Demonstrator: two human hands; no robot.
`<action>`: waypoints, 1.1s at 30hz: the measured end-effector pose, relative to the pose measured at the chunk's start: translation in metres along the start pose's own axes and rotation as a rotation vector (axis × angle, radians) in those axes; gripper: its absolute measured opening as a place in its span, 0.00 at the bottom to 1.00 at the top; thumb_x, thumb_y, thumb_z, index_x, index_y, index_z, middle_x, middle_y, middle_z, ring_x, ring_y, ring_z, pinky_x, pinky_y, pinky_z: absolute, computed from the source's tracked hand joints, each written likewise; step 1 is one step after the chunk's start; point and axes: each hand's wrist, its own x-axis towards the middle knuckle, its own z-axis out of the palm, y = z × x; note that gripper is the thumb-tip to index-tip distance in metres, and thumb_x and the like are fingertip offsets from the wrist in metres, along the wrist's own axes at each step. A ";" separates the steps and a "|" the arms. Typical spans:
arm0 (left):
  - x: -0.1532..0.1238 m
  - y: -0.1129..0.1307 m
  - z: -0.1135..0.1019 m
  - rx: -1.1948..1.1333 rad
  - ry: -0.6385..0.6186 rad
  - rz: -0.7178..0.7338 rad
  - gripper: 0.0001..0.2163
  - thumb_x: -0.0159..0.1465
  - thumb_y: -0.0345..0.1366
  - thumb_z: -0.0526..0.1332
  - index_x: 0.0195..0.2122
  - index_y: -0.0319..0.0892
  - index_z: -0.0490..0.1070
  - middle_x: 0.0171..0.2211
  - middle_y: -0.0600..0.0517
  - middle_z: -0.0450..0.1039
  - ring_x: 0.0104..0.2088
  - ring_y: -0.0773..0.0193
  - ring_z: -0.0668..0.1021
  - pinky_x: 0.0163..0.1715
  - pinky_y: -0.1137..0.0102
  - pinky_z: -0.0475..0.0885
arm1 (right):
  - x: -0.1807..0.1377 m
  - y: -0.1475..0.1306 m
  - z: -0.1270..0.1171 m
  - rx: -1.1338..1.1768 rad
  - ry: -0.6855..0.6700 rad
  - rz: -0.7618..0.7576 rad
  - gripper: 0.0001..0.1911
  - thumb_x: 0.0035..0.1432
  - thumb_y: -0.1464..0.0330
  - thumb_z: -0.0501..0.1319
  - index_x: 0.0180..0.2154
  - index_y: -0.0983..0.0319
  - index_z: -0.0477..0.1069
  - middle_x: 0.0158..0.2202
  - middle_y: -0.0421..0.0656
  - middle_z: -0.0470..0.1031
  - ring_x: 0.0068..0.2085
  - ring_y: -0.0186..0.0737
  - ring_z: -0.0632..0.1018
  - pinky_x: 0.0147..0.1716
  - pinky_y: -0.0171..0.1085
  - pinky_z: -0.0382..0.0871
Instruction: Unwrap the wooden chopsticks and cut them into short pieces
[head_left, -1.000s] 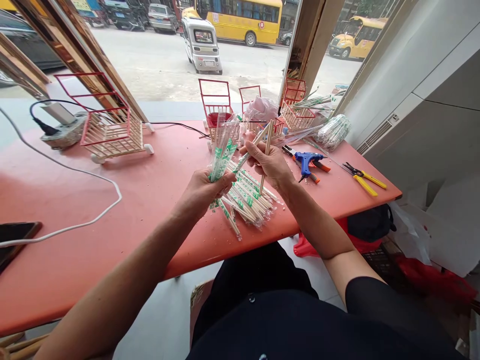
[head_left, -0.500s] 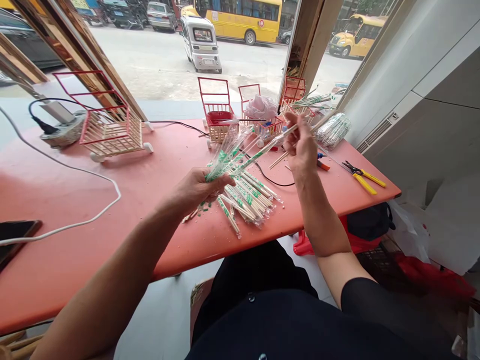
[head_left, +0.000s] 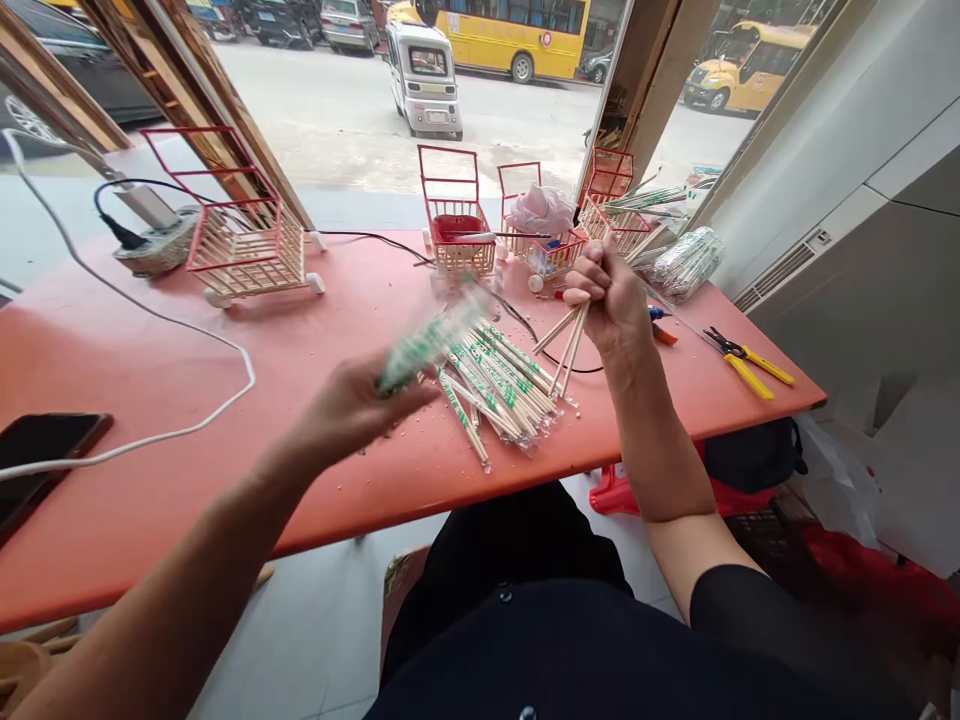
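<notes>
My left hand (head_left: 349,405) is closed on a bunch of clear plastic wrappers (head_left: 427,345) with green print, smeared by motion. To the right, my right hand (head_left: 613,300) is raised above the table with its fingers curled round bare wooden chopsticks (head_left: 575,350), whose lower ends point down toward me. Between the hands, a pile of wrapped chopsticks (head_left: 499,385) lies on the table near its front edge. Loose bare sticks (head_left: 551,331) show just left of my right hand, partly hidden there.
On the orange-red table (head_left: 300,370) stand small stick-built carts, one at left (head_left: 251,255) and one at centre (head_left: 457,245). Yellow-handled pliers (head_left: 750,365) and a packed chopstick bundle (head_left: 688,262) lie right. A phone (head_left: 49,460) and white cable (head_left: 202,325) lie left.
My left hand has drawn back to the left with the wrappers, away from my right hand. The stick has come out of its wrapper, and chopsticks now point down from my right hand.
</notes>
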 end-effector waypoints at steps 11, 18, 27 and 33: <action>0.004 -0.048 0.028 0.871 -0.101 0.575 0.19 0.68 0.21 0.53 0.36 0.47 0.82 0.30 0.51 0.74 0.27 0.61 0.70 0.25 0.65 0.50 | -0.002 0.010 0.016 0.086 -0.069 0.087 0.28 0.69 0.42 0.68 0.34 0.56 0.63 0.20 0.27 0.45 0.20 0.29 0.48 0.17 0.35 0.40; 0.016 -0.049 0.020 0.933 -0.200 0.716 0.20 0.66 0.16 0.52 0.41 0.47 0.78 0.42 0.51 0.79 0.35 0.62 0.75 0.27 0.69 0.58 | -0.006 0.008 0.019 0.118 -0.120 0.122 0.21 0.73 0.48 0.69 0.42 0.58 0.72 0.19 0.25 0.44 0.20 0.29 0.46 0.16 0.35 0.39; 0.014 -0.047 0.021 0.868 -0.215 0.671 0.13 0.72 0.22 0.56 0.40 0.46 0.76 0.43 0.48 0.82 0.38 0.59 0.80 0.29 0.70 0.68 | -0.008 0.007 0.020 0.167 -0.172 0.198 0.15 0.75 0.58 0.69 0.40 0.60 0.72 0.19 0.25 0.45 0.19 0.27 0.47 0.15 0.29 0.41; 0.020 -0.004 0.003 0.505 0.225 0.498 0.05 0.71 0.33 0.63 0.39 0.46 0.79 0.37 0.49 0.83 0.37 0.60 0.80 0.37 0.69 0.71 | -0.007 0.013 0.023 0.131 -0.193 0.169 0.14 0.74 0.58 0.70 0.40 0.62 0.76 0.22 0.27 0.46 0.21 0.27 0.46 0.16 0.29 0.40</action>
